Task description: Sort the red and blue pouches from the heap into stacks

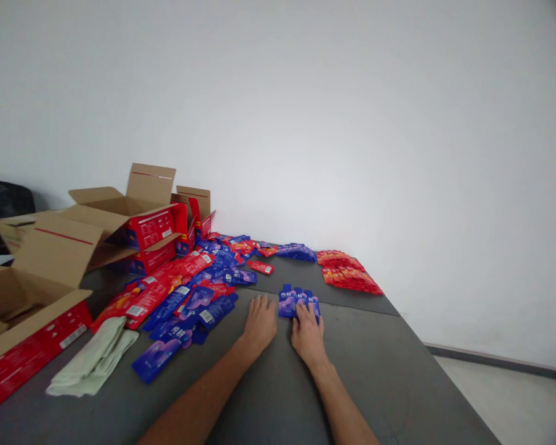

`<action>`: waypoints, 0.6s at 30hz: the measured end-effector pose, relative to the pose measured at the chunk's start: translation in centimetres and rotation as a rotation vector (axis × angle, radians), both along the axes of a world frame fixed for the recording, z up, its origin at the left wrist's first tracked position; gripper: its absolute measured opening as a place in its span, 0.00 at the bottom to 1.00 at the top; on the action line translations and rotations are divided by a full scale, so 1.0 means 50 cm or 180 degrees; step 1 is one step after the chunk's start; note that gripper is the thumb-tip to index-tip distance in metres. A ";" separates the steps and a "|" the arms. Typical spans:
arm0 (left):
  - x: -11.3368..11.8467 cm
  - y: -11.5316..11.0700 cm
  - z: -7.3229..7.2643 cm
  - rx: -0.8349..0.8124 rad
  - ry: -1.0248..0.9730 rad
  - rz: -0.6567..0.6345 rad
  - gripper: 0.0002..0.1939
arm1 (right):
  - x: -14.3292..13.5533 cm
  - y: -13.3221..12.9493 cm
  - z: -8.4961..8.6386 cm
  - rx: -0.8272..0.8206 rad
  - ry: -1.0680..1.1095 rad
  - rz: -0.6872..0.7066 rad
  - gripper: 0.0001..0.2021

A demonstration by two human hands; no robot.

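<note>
Blue packets (298, 298) are lined up on the bench (375, 358) — touched on top by the right hand (308, 334), unclenched. The left hand (261, 322) is laid near them — loose too.

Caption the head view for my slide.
Right hand on a row of blue packets, left hand beside it, loose red and blue packets heaped at left.

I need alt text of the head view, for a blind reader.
Someone's right hand touches a row of blue packets; the left hand rests beside it on a dark table. Open boxes and a mixed packet pile lie at left.
</note>
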State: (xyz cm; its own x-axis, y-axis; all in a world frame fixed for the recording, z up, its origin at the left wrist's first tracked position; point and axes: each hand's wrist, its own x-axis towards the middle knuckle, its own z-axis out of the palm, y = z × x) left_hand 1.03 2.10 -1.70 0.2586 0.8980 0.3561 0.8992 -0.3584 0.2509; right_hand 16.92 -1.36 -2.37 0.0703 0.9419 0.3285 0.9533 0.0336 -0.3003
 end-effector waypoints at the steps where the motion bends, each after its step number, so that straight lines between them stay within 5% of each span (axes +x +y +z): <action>1: -0.018 -0.002 0.005 0.0018 0.0075 0.0166 0.22 | -0.010 -0.003 0.001 0.0013 0.0013 0.0092 0.25; 6: -0.099 -0.011 0.022 0.0201 0.0303 0.0975 0.22 | -0.062 -0.019 0.007 0.0117 0.0058 0.0514 0.25; 11: -0.130 -0.009 0.021 0.0194 0.0256 0.1654 0.19 | -0.083 -0.031 0.015 0.0104 0.0154 0.0770 0.24; 18: -0.106 -0.004 0.010 -0.0103 0.0271 0.1194 0.19 | -0.077 -0.033 0.013 0.0151 0.0356 0.0843 0.22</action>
State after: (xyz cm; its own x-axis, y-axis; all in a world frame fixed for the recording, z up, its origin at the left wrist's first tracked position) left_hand -4.29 1.88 -1.21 -0.0626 0.9462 0.3175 0.9844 0.0062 0.1756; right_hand 13.06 -3.03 -1.72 -0.1377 0.9161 0.3766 0.8705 0.2933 -0.3952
